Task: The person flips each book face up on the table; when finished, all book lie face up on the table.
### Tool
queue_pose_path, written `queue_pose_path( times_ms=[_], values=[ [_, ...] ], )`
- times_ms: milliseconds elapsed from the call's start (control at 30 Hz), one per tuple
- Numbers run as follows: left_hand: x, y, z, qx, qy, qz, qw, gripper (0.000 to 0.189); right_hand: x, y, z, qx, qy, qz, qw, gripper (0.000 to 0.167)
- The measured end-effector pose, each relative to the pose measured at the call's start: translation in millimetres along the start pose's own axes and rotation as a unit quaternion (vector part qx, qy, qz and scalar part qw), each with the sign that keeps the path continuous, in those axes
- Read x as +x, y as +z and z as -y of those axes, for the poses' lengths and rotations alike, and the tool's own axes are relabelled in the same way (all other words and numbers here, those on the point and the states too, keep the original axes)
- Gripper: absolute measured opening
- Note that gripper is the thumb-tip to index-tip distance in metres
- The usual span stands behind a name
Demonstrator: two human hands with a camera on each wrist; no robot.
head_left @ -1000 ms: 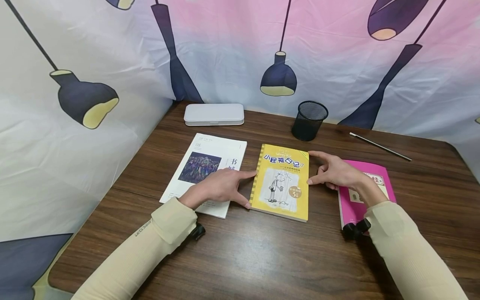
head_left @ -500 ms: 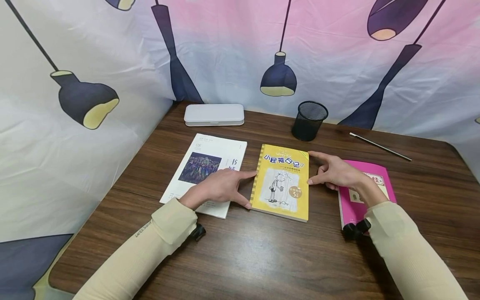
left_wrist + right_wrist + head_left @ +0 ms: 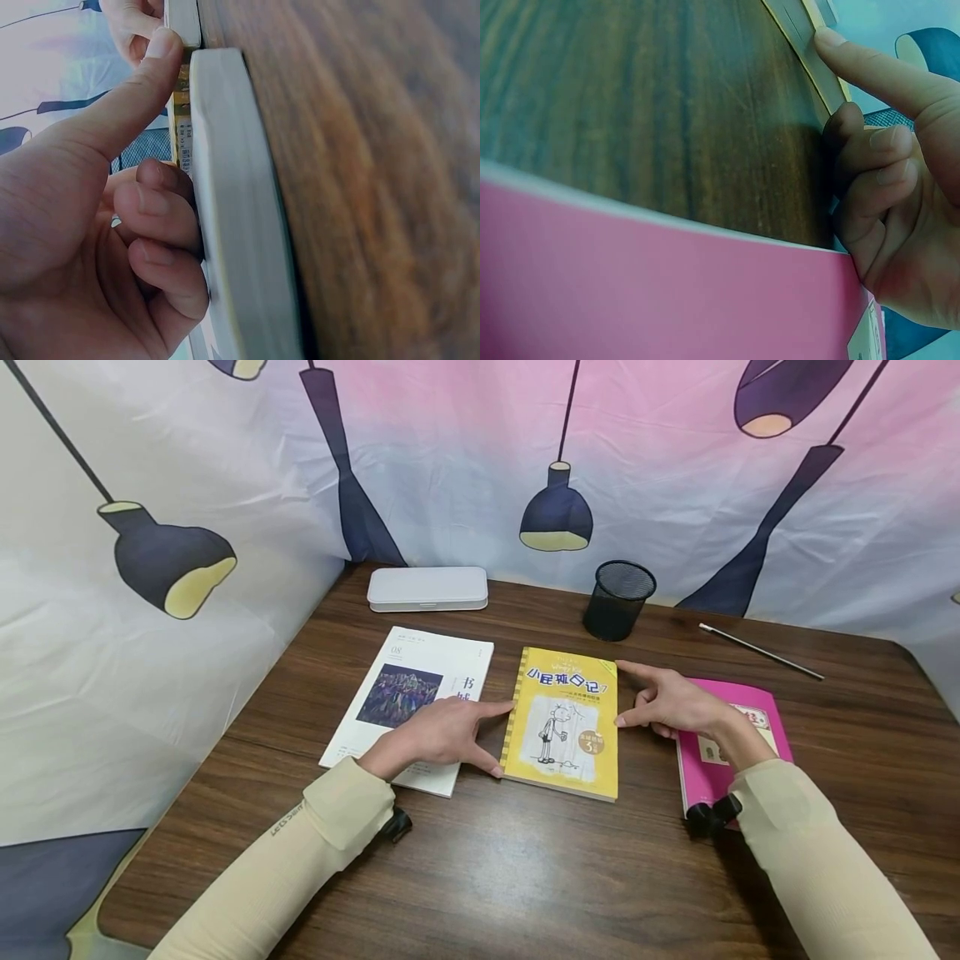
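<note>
A yellow comic-style book (image 3: 558,727) lies flat on the table, its cover facing up. My left hand (image 3: 442,732) reaches over a white book (image 3: 401,681), its forefinger and thumb spread and touching the yellow book's left edge. In the left wrist view, the other fingers (image 3: 161,214) are curled beside the white book's page edge (image 3: 240,195). On the opposite side, my right hand (image 3: 678,703) touches the yellow book's right edge with forefinger and thumb. It is above a pink book (image 3: 738,692), partly covering it; the right wrist view shows its remaining fingers (image 3: 874,191) bent.
A white pencil case (image 3: 428,588) lies at the back left of the wooden table (image 3: 510,885). Behind the yellow book stands a black mesh pen cup (image 3: 617,602). A thin silver-grey pencil-like stick (image 3: 761,652) lies at the back right. Printed cloth hangs behind.
</note>
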State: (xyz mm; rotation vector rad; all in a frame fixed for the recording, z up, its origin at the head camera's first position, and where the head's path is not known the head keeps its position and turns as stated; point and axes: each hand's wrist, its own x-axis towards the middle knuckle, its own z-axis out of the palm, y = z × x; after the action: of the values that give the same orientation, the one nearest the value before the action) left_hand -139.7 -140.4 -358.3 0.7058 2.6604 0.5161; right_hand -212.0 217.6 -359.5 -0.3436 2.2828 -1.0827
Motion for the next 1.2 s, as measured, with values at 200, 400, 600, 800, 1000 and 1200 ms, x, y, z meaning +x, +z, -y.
queue_pose_path(
  times_ms=[200, 400, 600, 800, 1000, 1200],
  values=[
    [-0.1, 2.6, -1.1, -0.002, -0.001, -0.002, 1.0, 0.104, -0.6, 0, -3, 0.003, 0.004, 0.004, 1.0, 0.111],
    [0.7, 4.7, -1.7, -0.001, -0.001, -0.002, 1.0, 0.104, -2.4, 1, -5, 0.005, 0.008, 0.003, 1.0, 0.11],
    [2.1, 1.4, -1.5, -0.011, -0.002, 0.015, 0.9998, 0.105, -8.5, 1, -2, 0.005, -0.002, -0.02, 0.9998, 0.104],
    [0.7, -6.1, -5.5, -0.039, -0.001, 0.021, 0.999, 0.105, -21.4, -11, 3, 0.0, -0.016, -0.075, 0.997, 0.085],
    [5.5, -8.1, -22.6, -0.025, 0.012, 0.004, 0.9996, 0.089, -36.1, -25, 6, 0.0, -0.027, -0.11, 0.9935, 0.074],
    [12.0, -10.3, -40.8, -0.032, 0.041, -0.008, 0.9986, 0.077, -48.7, -38, -1, -0.023, -0.025, -0.142, 0.9893, 0.069]
  ],
)
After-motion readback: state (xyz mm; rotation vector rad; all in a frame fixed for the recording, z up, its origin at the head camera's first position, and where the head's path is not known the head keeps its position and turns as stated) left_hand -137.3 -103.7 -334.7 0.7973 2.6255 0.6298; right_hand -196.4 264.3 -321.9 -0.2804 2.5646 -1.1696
